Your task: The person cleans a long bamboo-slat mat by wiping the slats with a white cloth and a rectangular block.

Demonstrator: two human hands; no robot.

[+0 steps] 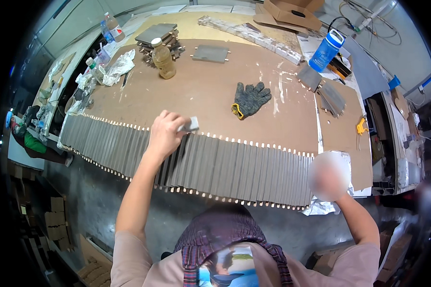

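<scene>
A long row of thin grey boards (234, 165), standing packed side by side with pale wooden pegs sticking out at both edges, runs along the near side of the table. Over its far edge, left of the middle, my left hand (165, 131) is closed on a small light grey block (190, 125). What the block is made of cannot be made out. My right hand (328, 177) is at the row's right end, beside a silvery wrapped thing (344, 160); a blur covers its fingers. A dark grey knitted glove (252, 99) with a yellow cuff lies beyond the row.
On the brown-covered table (201, 91) stand a bottle of brownish liquid (164, 60), a stack of grey boards (155, 33) and a blue bottle (327, 51). More boards (331, 98) lie at right, near a yellow-handled tool (361, 126). Crumpled plastic (119, 67) lies at left.
</scene>
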